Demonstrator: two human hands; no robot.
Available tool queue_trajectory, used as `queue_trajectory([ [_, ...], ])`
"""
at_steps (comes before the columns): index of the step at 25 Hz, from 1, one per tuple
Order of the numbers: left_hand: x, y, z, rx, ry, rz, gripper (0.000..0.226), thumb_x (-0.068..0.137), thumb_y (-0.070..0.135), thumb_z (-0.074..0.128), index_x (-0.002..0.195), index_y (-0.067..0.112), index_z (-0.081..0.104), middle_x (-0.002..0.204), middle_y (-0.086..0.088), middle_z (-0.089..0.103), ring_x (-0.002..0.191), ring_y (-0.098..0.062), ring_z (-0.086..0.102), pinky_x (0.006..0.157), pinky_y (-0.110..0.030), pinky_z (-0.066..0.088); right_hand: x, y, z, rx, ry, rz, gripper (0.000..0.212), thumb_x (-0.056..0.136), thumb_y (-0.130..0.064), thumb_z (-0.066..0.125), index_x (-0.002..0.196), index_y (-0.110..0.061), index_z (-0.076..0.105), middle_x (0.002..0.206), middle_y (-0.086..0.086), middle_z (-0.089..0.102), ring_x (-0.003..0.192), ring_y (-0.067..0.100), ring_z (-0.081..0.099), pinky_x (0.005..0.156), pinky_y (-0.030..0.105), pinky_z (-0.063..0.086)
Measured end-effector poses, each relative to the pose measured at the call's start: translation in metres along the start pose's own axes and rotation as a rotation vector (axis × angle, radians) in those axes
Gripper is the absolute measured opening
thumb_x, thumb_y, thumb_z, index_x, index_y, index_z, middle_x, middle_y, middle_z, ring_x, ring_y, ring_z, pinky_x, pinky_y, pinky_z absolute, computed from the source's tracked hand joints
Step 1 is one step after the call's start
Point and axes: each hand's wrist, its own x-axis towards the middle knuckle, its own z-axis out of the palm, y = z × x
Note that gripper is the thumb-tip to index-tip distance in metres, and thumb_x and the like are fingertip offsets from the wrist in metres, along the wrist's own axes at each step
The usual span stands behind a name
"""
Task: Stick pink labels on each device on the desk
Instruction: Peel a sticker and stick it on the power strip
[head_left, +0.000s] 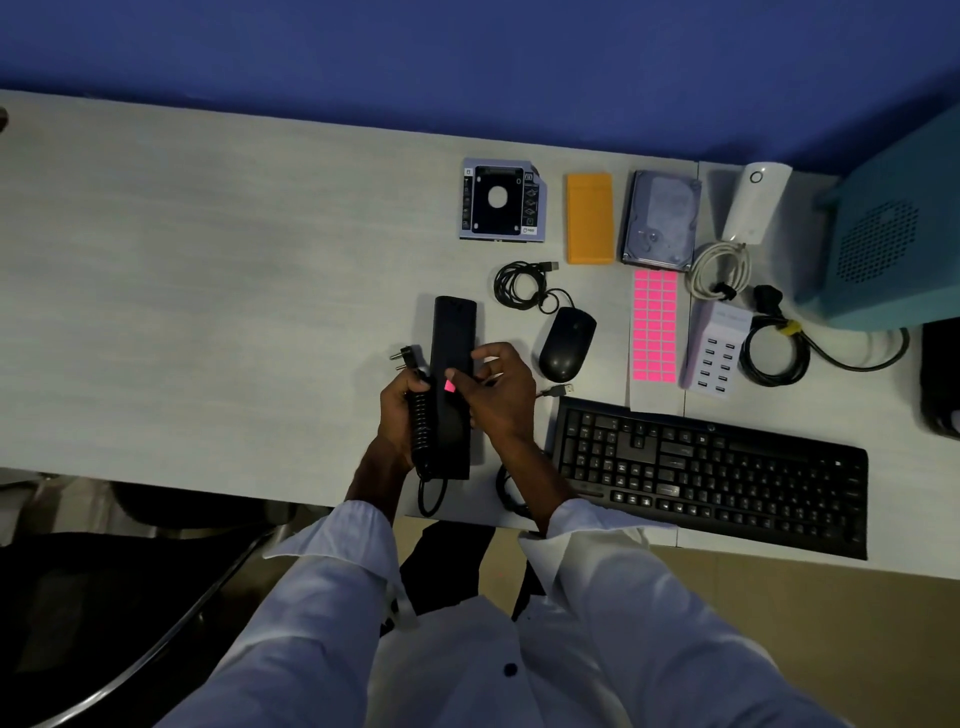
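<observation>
The left hand (402, 410) is gripping a long black power strip (453, 384) together with its bundled cord at the near edge of the desk (208, 286). The right hand (501, 395) is pinching a single pink label (450, 386) and pressing it onto the strip's face. The sheet of pink labels (654, 326) is lying to the right, between the black mouse (566, 343) and a white multi-port charger (716, 349).

We are at an office desk (208, 260) set against a blue wall (467, 62). On it we see a keyboard (711, 478), a mouse (566, 343), a bare hard drive (662, 218), a multi-port USB charger (714, 348) and a teal computer case (888, 228).
</observation>
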Motion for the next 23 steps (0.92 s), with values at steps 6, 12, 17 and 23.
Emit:
queue_trajectory([
  [6,0.009,0.008,-0.002,0.217,0.19,0.081,0.019,0.069,0.018,0.047,0.076,0.003,0.057,0.065,-0.01,0.059,0.057,-0.023,0.057,0.054,-0.027,0.05,0.003,0.009,-0.006,0.018,-0.136,0.048,0.044,0.073,-0.023,0.085,0.11,-0.019,0.06,0.077,-0.005,0.062,0.073,0.013,0.062,0.07,0.034,0.053],
  [12,0.03,0.013,-0.003,1.082,0.608,0.447,0.062,0.072,0.037,0.067,0.13,0.032,0.045,0.098,0.003,0.06,0.088,-0.014,0.06,0.077,-0.029,0.05,-0.001,0.024,-0.01,0.021,-0.103,0.124,0.028,0.083,-0.02,0.075,0.108,-0.017,0.062,0.09,-0.005,0.065,0.076,-0.001,0.059,0.073,0.019,0.044],
  [17,0.043,-0.004,-0.013,1.391,0.752,0.473,0.106,0.067,0.049,0.072,0.151,0.04,0.008,0.116,-0.014,0.045,0.102,-0.032,0.055,0.084,-0.042,0.051,-0.001,0.031,-0.015,0.031,-0.093,0.157,0.026,0.084,-0.017,0.073,0.107,-0.015,0.063,0.092,-0.004,0.065,0.076,0.006,0.059,0.075,0.021,0.045],
  [23,0.053,-0.01,-0.018,1.429,0.861,0.486,0.118,0.063,0.056,0.076,0.153,0.035,0.004,0.119,-0.019,0.042,0.106,-0.04,0.052,0.091,-0.05,0.047,-0.002,0.04,-0.024,0.081,-0.035,0.187,0.019,0.081,-0.019,0.073,0.097,-0.024,0.063,0.087,-0.008,0.065,0.085,0.018,0.065,0.083,0.049,0.058],
])
